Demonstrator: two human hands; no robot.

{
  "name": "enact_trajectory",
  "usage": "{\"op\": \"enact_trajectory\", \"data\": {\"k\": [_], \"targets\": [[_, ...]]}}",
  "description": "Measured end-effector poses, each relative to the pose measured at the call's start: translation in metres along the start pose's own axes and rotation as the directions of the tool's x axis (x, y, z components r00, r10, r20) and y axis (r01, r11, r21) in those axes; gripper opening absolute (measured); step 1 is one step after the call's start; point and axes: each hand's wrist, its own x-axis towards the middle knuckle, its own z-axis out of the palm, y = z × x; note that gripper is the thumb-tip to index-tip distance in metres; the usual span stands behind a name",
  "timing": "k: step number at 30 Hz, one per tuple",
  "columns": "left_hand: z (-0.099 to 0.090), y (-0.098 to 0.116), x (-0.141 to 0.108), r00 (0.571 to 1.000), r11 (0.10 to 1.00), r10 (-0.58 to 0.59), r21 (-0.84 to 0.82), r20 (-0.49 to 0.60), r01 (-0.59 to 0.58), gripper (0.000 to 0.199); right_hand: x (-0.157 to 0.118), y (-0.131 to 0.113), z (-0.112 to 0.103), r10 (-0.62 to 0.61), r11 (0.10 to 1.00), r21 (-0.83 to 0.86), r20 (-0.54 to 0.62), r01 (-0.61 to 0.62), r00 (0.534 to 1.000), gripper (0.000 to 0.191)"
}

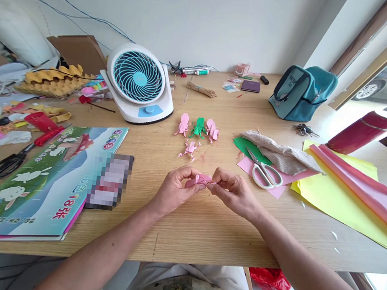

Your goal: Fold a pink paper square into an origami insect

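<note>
Between my two hands, over the front middle of the wooden table, is a small folded pink paper piece (199, 179). My left hand (177, 187) pinches its left part between thumb and fingers. Thumb and forefinger of my right hand (232, 192) are closed on its thin right end. Just beyond the hands lies a pink folded paper figure (189, 149) with spread legs. Behind it, side by side, are a green folded figure (199, 127) between two pink ones (183, 125) (212, 130).
White-handled scissors (267, 176) lie on pink and green paper at right, near a grey cloth (280, 151) and yellow sheets (347, 211). A fan (138, 79) stands behind left. A large paper pad (49, 174) and black-handled scissors (5, 166) are left.
</note>
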Motion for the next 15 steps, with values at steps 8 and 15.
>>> {"op": "enact_trajectory", "data": {"k": [8, 15], "targets": [[0.0005, 0.0027, -0.0014, 0.997, 0.997, 0.037, 0.073, -0.066, -0.033, 0.01, -0.0013, 0.0056, 0.0021, -0.032, 0.999, 0.033, -0.01, 0.032, 0.999, 0.029], [0.0032, 0.0015, -0.003, 0.997, 0.999, 0.038, 0.039, -0.066, -0.036, 0.011, -0.0015, -0.003, 0.0019, -0.2, 0.973, -0.131, -0.061, 0.191, 0.978, 0.027]]}}
